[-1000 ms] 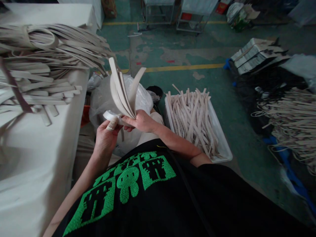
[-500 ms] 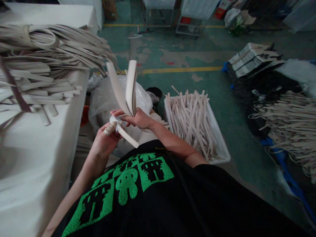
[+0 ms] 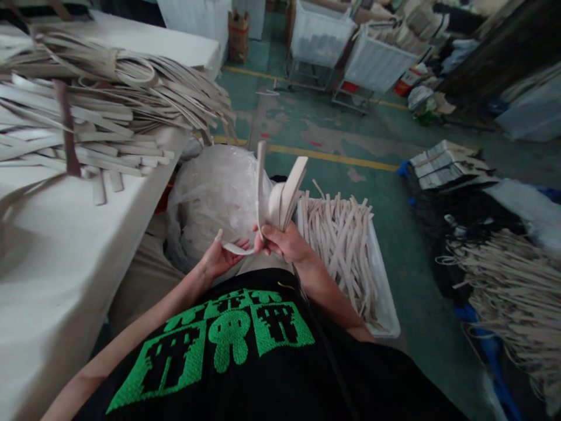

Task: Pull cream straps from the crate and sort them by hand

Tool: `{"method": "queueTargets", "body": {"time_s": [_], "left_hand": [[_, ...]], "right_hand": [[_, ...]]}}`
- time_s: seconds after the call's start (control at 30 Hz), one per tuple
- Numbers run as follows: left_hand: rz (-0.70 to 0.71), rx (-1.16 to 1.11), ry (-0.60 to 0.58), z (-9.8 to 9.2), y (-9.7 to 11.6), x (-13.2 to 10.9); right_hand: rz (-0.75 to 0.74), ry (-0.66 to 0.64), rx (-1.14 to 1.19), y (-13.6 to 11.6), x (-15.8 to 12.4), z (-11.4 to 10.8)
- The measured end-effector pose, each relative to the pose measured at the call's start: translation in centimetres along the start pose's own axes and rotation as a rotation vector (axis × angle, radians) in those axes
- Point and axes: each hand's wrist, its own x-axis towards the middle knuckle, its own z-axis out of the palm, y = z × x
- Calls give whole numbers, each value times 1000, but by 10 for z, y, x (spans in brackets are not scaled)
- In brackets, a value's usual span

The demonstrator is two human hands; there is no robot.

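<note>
A bundle of pale flat strips point(image 3: 284, 196) stands up out of my right hand point(image 3: 287, 241), whose fingers are wrapped round its lower part. One strip end point(image 3: 238, 249) curves from that hand toward the left and passes over the fingers of my left hand point(image 3: 221, 255). My left hand is palm up with its fingers spread, and its thumb has a pale wrapping on the tip. Behind my hands is a large clear plastic bag point(image 3: 214, 196) with pale contents that I cannot make out.
A white-covered table point(image 3: 87, 257) at left bears piled pale strips point(image 3: 105, 111). A white bin point(image 3: 388, 292) of strips stands right of my hands. More strips point(image 3: 512, 280) lie at far right, near a stack of white bundles point(image 3: 449, 166). Wheeled carts point(image 3: 322, 35) stand behind.
The view has shifted, showing more of the background. The bundle has tilted right in my right hand. My left hand has opened, and the white crumpled piece between my hands is gone from view.
</note>
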Motion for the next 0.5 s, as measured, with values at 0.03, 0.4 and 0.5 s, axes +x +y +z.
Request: {"method": "queueTargets", "body": {"time_s": [0.03,0.4,0.5], "left_hand": [[84,-97,64,-1,6,5],[719,-151,154,7,46,-19],[745,20,23,17,21,-21]], "right_hand": [[56,-7,-17,-1,-11,-4],[298,170,-201,45,-29,-29],[290,152,-245,53,-1,-12]]}}
